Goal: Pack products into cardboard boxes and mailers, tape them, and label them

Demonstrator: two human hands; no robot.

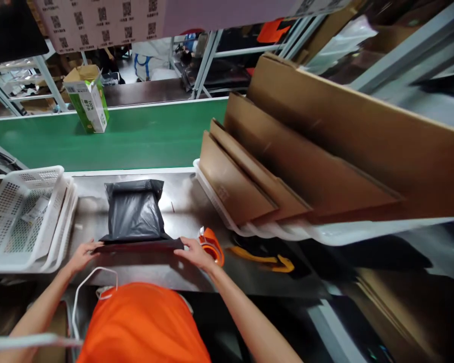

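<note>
A black plastic mailing bag (134, 214), with something flat and boxy inside, lies on the metal worktable (181, 201). Its near flap is stretched straight between my two hands. At the flap's left corner, my left hand (83, 255) pinches the edge. My right hand (195, 253) grips the right corner with thumb and fingers. Just beyond my right hand sits an orange tape dispenser (213, 247), close to the fingers.
White perforated baskets (62, 222) are stacked at left. Flat cardboard sheets (325, 146) lean in a white basket at right, above a yellow-handled tool (265, 257). Behind the table runs a green conveyor (155, 133) carrying a green-and-white carton (91, 106). A white cable (75, 307) hangs near my left arm.
</note>
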